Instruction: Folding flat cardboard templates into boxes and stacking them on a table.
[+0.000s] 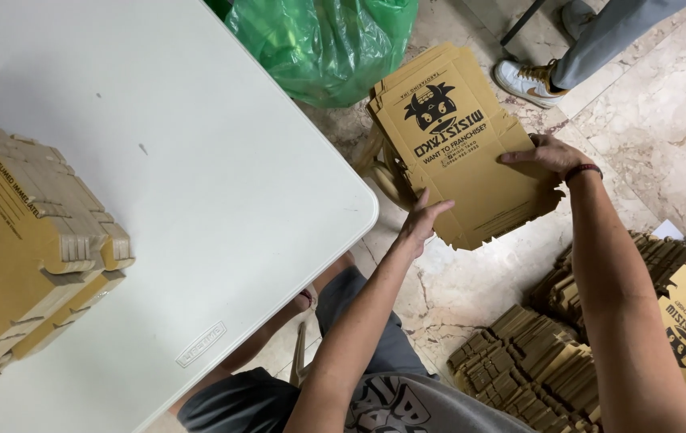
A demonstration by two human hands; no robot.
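A thick bundle of flat brown cardboard box blanks (459, 148), black print on the top sheet, is held between both hands above the floor, just right of the table. My left hand (422, 220) presses its near left edge with fingers spread against the cardboard. My right hand (550, 155), a dark band on the wrist, grips the right edge from above. The bundle tilts slightly, its far end towards a green plastic bag (327, 44).
A white folding table (198, 200) fills the left side, with a stack of folded brown boxes (30, 240) on its left edge. More flat cardboard blanks (592, 345) are heaped on the marble floor at lower right. Another person's leg and sneaker (529, 82) stand at top right.
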